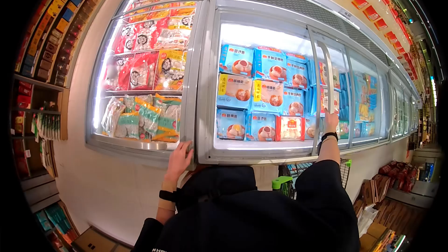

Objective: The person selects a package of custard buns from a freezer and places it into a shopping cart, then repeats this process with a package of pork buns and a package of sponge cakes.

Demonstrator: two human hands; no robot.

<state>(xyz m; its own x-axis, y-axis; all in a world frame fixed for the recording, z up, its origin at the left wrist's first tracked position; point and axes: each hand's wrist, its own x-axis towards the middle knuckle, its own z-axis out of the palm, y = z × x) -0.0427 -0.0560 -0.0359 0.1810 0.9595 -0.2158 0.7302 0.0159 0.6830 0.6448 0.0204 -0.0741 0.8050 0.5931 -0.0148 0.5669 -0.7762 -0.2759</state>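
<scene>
A chest freezer (204,112) with glass doors fills the middle of the head view. My right hand (331,120) is closed on the lower end of the long handle (328,74) of a sliding glass door. Left of that door the freezer stands open, showing blue packs of buns (237,59), yellow-labelled packs (234,90) and a red-and-white pack (290,128). My left hand (180,157) rests on the freezer's front edge at the corner between two sections, its fingers partly spread and holding nothing. Behind it, the left section holds bagged food (145,71).
A shopping cart with a green corner piece (282,183) stands by my right side, partly hidden by my sleeve. Shelves of boxed goods (51,32) line the far left. Cartons (95,240) lie at the bottom left, and red packages (399,172) at the right.
</scene>
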